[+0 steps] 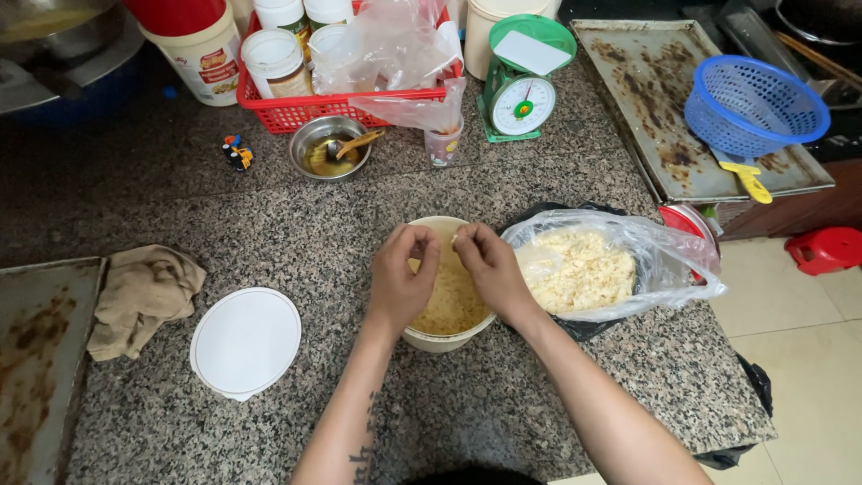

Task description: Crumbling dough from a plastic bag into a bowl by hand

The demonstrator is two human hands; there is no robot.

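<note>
Over the cream tub (446,337) on the counter (503,404), the 2 hands meet with fingers pinched together: the left hand (401,280) and right hand (489,269) each seem to nip a small bit of the yellow crumbly food (449,301), which fills the tub. Just right sits a clear bag (620,265) of paler crumbs; left lies a white lid (245,341). Crumbs could scatter onto the counter if the pinch slips beyond the rim.

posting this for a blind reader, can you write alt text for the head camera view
Seen from above, a person's left hand and right hand pinch something small over a cream tub of pale yellow shreds on a speckled granite counter. A clear bag of similar shreds lies right of it, a white lid to the left.
</note>
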